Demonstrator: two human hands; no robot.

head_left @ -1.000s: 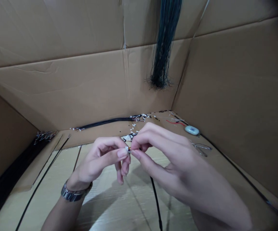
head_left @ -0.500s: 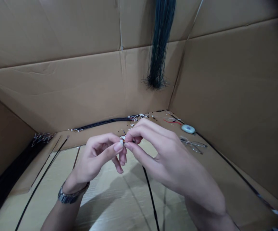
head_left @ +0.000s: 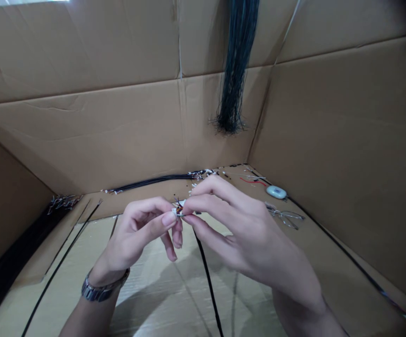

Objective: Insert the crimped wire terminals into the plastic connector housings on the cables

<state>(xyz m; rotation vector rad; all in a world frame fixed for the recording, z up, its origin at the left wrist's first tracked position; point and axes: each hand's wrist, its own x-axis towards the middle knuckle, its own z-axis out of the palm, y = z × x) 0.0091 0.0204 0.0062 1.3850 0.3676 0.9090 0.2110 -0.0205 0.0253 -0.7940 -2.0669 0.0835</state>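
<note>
Evidently, the left hand [head_left: 132,231] has thumb and forefinger clamped on a small white piece [head_left: 174,212], seemingly to steady it above the bench [head_left: 174,299]. The right hand [head_left: 245,231] pinches the thin wires [head_left: 179,209] just beside it, close to their ends, presumably for fine control. A black cable [head_left: 208,276] slants down below the right fingertips; its join is hidden. Black cables [head_left: 150,180] lie by the back wall [head_left: 118,140], apparently kept aside for working room.
</note>
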